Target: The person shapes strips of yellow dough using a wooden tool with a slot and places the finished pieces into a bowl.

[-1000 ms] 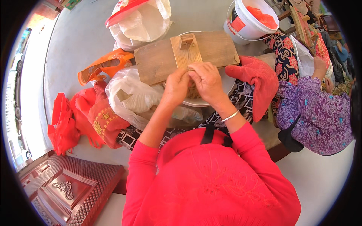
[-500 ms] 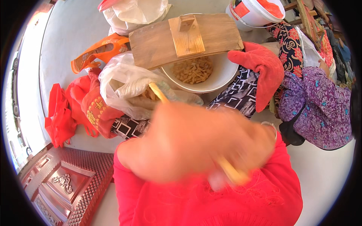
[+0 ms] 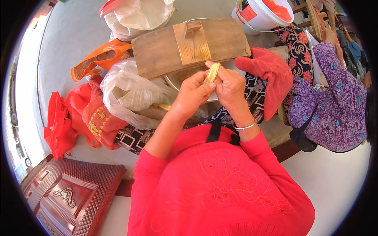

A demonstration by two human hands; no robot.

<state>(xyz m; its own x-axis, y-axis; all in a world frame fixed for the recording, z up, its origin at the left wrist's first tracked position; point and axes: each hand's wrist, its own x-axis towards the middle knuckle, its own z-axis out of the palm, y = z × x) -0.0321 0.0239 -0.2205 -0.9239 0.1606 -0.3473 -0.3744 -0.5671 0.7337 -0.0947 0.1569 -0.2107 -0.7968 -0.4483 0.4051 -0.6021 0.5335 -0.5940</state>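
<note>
Both of my hands meet over a metal bowl (image 3: 175,80) just below the edge of a wooden board (image 3: 153,51) with an upright block fixed on a paler slat. My left hand (image 3: 193,94) and my right hand (image 3: 232,88) are closed on a yellow fibrous strip (image 3: 212,72), held upright between fingers and thumbs. The hands hide much of the bowl's inside. Left of the bowl lies an open translucent plastic bag (image 3: 122,90), with another yellow piece (image 3: 164,106) at its right side, partly behind my left wrist.
An orange bag (image 3: 92,59), red bags (image 3: 59,126), a white bag (image 3: 138,15) and a white bucket (image 3: 252,19) surround the board. A red cloth (image 3: 275,82) lies at right, beside a person in purple floral sleeves (image 3: 330,102). A carved dark-red panel (image 3: 71,192) is at lower left.
My hands, blurred low over my chest half a second ago, have moved back up to the bowl. The yellow strip now shows upright between my fingers.
</note>
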